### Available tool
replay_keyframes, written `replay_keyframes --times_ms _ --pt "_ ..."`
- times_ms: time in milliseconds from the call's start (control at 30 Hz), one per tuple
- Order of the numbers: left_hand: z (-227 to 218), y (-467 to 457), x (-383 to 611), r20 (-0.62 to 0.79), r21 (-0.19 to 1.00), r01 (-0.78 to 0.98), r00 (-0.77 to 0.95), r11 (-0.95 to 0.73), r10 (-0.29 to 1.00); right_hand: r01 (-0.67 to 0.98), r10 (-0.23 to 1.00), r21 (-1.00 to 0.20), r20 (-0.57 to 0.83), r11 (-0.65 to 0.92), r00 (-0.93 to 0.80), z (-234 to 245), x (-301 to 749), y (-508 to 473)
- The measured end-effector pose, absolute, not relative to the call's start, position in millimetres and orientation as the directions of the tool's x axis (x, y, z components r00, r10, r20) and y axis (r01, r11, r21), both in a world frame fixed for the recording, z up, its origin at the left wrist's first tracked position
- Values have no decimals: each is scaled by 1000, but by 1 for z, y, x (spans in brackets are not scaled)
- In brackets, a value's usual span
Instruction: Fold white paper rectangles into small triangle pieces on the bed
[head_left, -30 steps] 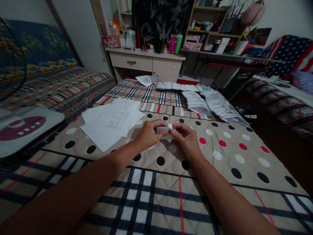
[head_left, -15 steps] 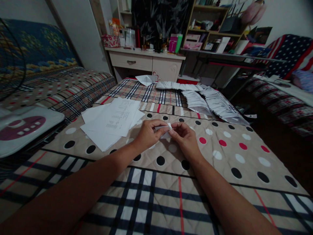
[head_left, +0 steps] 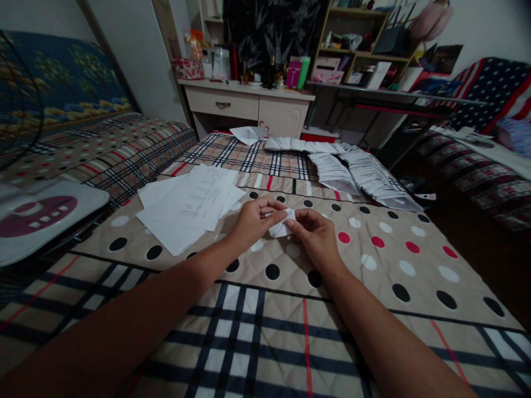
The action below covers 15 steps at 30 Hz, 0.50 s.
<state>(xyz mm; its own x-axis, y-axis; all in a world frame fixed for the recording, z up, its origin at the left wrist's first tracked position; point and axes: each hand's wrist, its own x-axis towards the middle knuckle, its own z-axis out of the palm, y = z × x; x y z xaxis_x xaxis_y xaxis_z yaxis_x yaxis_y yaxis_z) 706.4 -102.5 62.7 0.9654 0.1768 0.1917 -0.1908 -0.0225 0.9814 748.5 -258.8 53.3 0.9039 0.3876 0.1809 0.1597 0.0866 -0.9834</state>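
Between my two hands is a small folded piece of white paper (head_left: pixel 281 228), just above the patterned bedspread (head_left: pixel 290 342). My left hand (head_left: pixel 256 223) pinches its left side with thumb and fingers. On the other side, the thumb and fingers of my right hand (head_left: pixel 316 235) close on its right edge. Fingertips cover the paper's upper part, while a creased lower face shows. To the left of my hands lies a loose pile of white sheets (head_left: pixel 203 202), the top one printed with text.
Rows of tightly packed folded papers (head_left: pixel 369 174) lie at the bed's far right. A folded white sheet (head_left: pixel 249 135) rests near the far edge. A white and purple plastic object (head_left: pixel 45 215) stands at the left. Beyond the bed is a cluttered dresser (head_left: pixel 232 102).
The small folded paper has turned in my fingers, so more of its creased face shows below them. My hands have shifted only slightly. The pile and the packed rows are unchanged.
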Motion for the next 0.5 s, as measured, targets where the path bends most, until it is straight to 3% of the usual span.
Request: replay_keyframes --times_ms 133,233,500 --pt "60 -101 710 21 969 -56 989 242 144 187 343 -977 211 104 915 51 750 -261" --pt "59 -100 712 -123 892 89 991 444 47 223 329 -962 264 157 907 53 749 -262" --pt "65 -101 705 -214 849 308 943 429 -253 314 302 -929 361 194 882 58 747 -263"
